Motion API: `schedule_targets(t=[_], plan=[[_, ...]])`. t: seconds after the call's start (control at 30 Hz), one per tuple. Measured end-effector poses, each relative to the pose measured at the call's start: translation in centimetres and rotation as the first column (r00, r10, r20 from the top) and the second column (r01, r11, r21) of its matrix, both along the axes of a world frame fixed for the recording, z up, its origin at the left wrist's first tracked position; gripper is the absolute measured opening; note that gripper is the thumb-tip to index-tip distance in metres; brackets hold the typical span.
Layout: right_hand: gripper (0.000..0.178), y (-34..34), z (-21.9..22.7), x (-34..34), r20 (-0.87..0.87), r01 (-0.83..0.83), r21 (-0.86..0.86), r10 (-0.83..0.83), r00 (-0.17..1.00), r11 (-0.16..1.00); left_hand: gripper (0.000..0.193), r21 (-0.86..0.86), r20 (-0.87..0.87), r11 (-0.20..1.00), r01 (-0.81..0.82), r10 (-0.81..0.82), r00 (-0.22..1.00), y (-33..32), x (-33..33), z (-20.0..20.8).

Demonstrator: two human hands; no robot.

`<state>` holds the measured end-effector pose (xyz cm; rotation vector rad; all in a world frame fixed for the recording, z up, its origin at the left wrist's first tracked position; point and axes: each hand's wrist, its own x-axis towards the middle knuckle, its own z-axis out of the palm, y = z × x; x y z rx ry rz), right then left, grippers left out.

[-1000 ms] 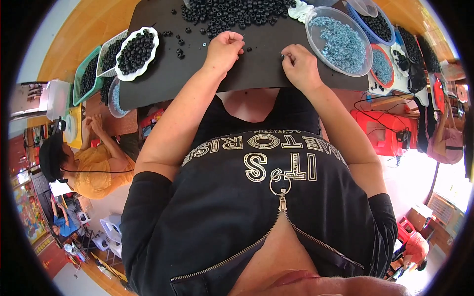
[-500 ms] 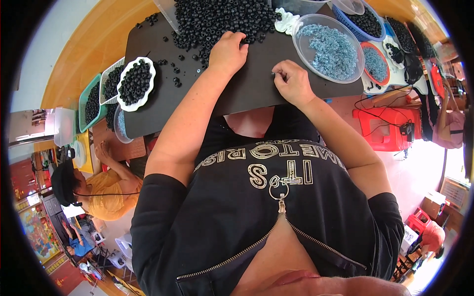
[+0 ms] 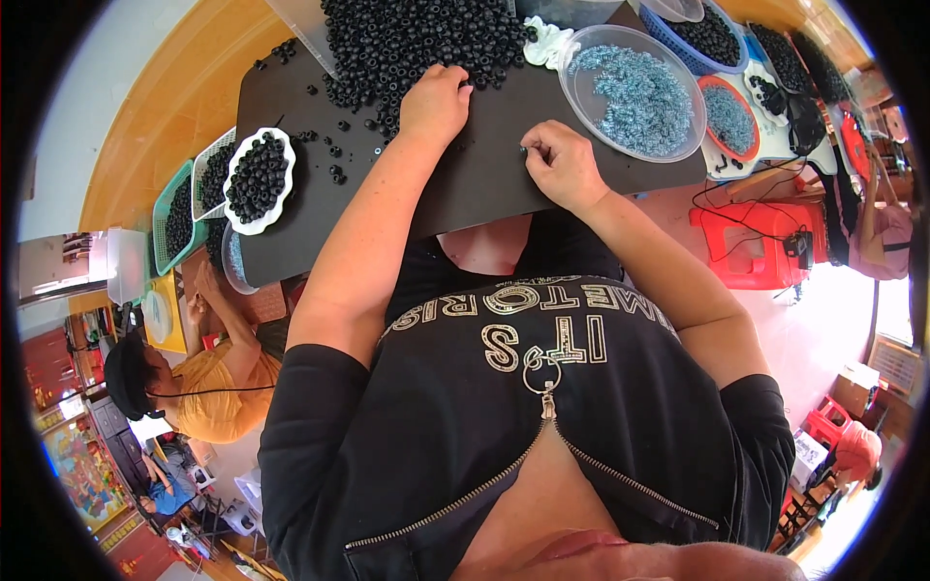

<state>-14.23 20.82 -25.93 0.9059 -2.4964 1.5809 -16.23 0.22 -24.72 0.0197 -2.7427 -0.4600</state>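
At the near edge of a large pile of small black ring-like parts [image 3: 417, 48] rests my left hand [image 3: 436, 105], its fingers curled down against the parts. Whatever is between its fingertips is hidden. My right hand [image 3: 564, 163] is over the dark table, thumb and forefinger pinched together. A tiny dark or bluish bit shows at their tips, too small to name. Just beyond the right hand stands a round clear tub [image 3: 696, 136] of small translucent blue pieces [image 3: 644, 107].
A white scalloped dish [image 3: 254, 228] of black parts stands at the table's left edge, beside green and white baskets [image 3: 167, 259]. Loose black parts [image 3: 336, 174] lie left of my left arm. To the right are a blue basket [image 3: 678, 58], an orange-rimmed bowl [image 3: 751, 155] and a red stool [image 3: 746, 271].
The whole view has shifted slightly. Both hands keep nearly the same places and curled poses. At the left, a person in yellow has moved their hands a little.
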Motion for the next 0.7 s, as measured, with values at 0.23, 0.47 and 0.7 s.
schedule_targets(t=[0.23, 0.47, 0.7], plan=[[0.011, 0.3, 0.1, 0.1, 0.003, 0.036, -0.028, -0.036, 0.999, 0.999, 0.018, 0.988, 0.121, 0.12, -0.1, -0.186, 0.975, 2.3, 6.2, 0.9], [0.009, 0.2, 1.2, 1.2, 0.005, -0.038, -0.04, 0.039, 0.999, 0.998, 0.029, 0.994, 0.047, -0.086, -0.067, -0.216, 0.975, 3.2, 10.9, -1.3], [0.008, -0.8, 2.5, 2.8, 0.029, -0.153, -0.093, 0.156, 0.987, 0.984, 0.024, 0.999, 0.018, 0.05, -0.004, -0.279, 0.96, 3.2, 10.9, -1.5]])
